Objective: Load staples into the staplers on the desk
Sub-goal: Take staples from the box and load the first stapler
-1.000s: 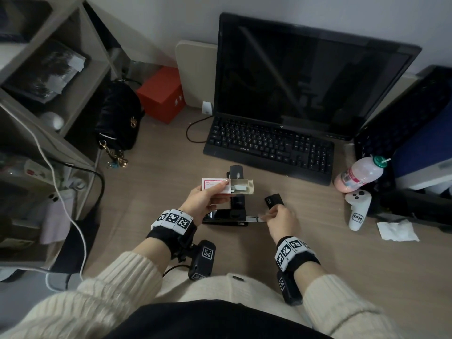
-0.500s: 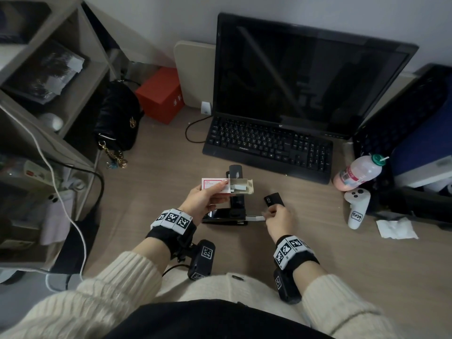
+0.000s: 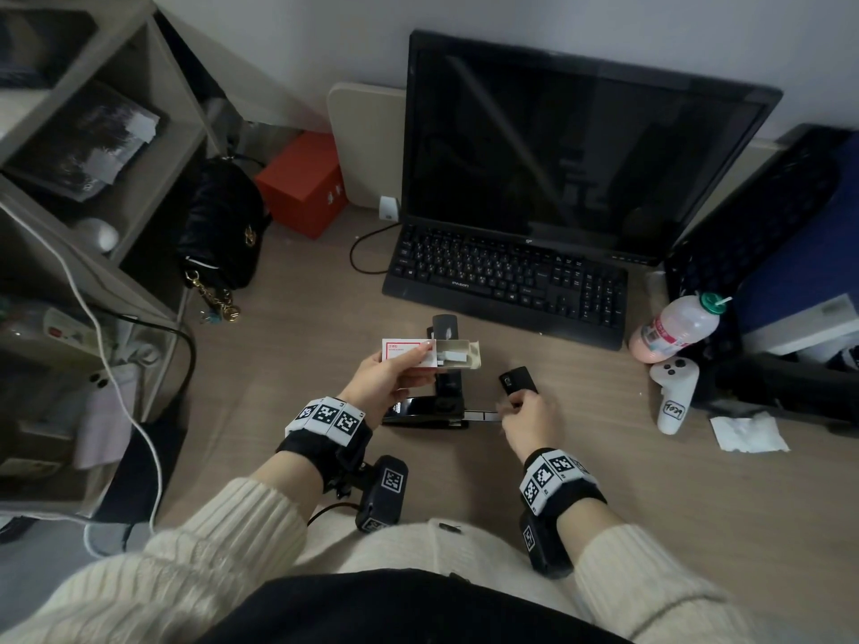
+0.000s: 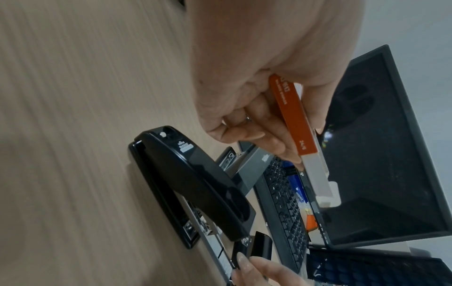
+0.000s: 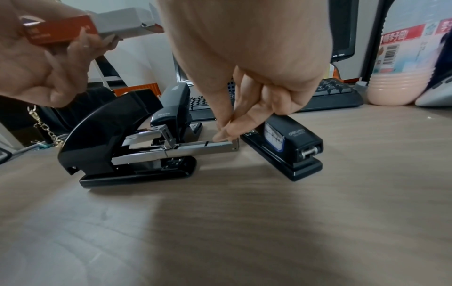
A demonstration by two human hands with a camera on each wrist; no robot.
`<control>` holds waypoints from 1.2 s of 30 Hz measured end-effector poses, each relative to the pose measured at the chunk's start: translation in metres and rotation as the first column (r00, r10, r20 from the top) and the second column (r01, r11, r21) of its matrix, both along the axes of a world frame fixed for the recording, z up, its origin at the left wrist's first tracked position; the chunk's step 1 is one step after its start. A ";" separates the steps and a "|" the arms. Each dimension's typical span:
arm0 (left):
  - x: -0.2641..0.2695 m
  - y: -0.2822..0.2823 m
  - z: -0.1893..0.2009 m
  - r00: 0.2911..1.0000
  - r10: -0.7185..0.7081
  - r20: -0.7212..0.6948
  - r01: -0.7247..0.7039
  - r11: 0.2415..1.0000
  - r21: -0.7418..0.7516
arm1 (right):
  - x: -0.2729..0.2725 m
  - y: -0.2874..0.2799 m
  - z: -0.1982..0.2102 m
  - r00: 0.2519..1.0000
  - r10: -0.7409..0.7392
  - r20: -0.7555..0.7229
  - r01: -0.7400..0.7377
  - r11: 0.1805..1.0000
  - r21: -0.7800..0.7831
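Note:
A large black stapler (image 3: 425, 411) lies on the desk with its metal magazine (image 5: 195, 149) pulled out to the right. My right hand (image 3: 509, 406) pinches the outer end of that magazine between thumb and fingertips (image 5: 223, 133); whether a staple strip is under them I cannot tell. My left hand (image 3: 409, 360) holds a red-and-white staple box (image 3: 409, 351) above the stapler, its inner tray (image 3: 458, 356) slid out to the right. A second black stapler (image 5: 173, 108) stands behind. A small black stapler (image 5: 293, 147) lies just right of my right hand.
A black keyboard (image 3: 506, 281) and monitor (image 3: 571, 165) stand behind the staplers. At the right are a pink bottle (image 3: 674, 330), a white controller (image 3: 674, 392) and a tissue (image 3: 748, 432). A black bag (image 3: 223, 225), red box (image 3: 302, 183) and shelving (image 3: 153, 132) fill the left.

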State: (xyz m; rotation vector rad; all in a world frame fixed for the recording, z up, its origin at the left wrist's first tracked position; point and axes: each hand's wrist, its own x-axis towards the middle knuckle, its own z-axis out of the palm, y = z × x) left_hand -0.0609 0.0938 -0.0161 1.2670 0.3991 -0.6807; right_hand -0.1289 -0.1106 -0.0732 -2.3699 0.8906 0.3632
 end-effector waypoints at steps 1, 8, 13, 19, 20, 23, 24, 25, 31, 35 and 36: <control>0.000 0.000 0.000 1.000 0.004 0.000 -0.004 1.000 -0.001 | 0.000 0.000 0.000 1.000 -0.002 -0.002 0.002 1.000 0.012; -0.001 0.000 0.003 1.000 0.011 0.006 -0.011 1.000 -0.004 | -0.002 0.003 0.006 0.999 0.031 -0.015 -0.029 0.995 0.100; -0.002 0.001 0.004 1.000 0.011 0.013 -0.011 1.000 -0.011 | -0.006 0.003 0.006 0.998 0.055 0.011 -0.056 0.992 0.115; -0.007 0.002 0.004 1.000 0.011 0.012 -0.011 1.000 -0.015 | -0.012 0.006 0.010 0.994 0.111 0.017 -0.113 0.983 0.144; -0.009 0.002 0.005 1.000 0.009 0.015 -0.009 1.000 -0.012 | -0.013 0.006 0.010 0.994 0.107 0.024 -0.110 0.983 0.148; -0.012 0.002 0.005 1.000 0.016 0.012 -0.016 1.000 -0.022 | -0.014 0.004 0.015 0.995 0.069 0.070 -0.078 0.987 0.143; -0.013 0.002 0.005 1.000 0.015 0.012 -0.015 1.000 -0.024 | -0.014 0.003 0.016 0.994 0.047 0.096 -0.062 0.986 0.156; -0.014 0.001 0.005 1.000 0.010 0.016 -0.010 1.000 -0.022 | -0.013 0.003 0.019 0.991 0.018 0.131 -0.044 0.980 0.196; -0.018 -0.004 0.004 1.000 -0.010 0.008 0.010 1.000 -0.006 | -0.001 0.002 0.042 0.934 -0.197 0.299 -0.015 0.813 0.582; -0.019 -0.012 0.003 1.000 -0.027 0.006 0.027 1.000 -0.009 | 0.004 0.003 0.059 0.935 -0.121 0.334 -0.113 0.790 0.602; -0.019 -0.015 0.003 0.999 -0.034 0.004 0.034 0.999 -0.006 | 0.004 0.004 0.062 0.933 -0.079 0.351 -0.146 0.808 0.571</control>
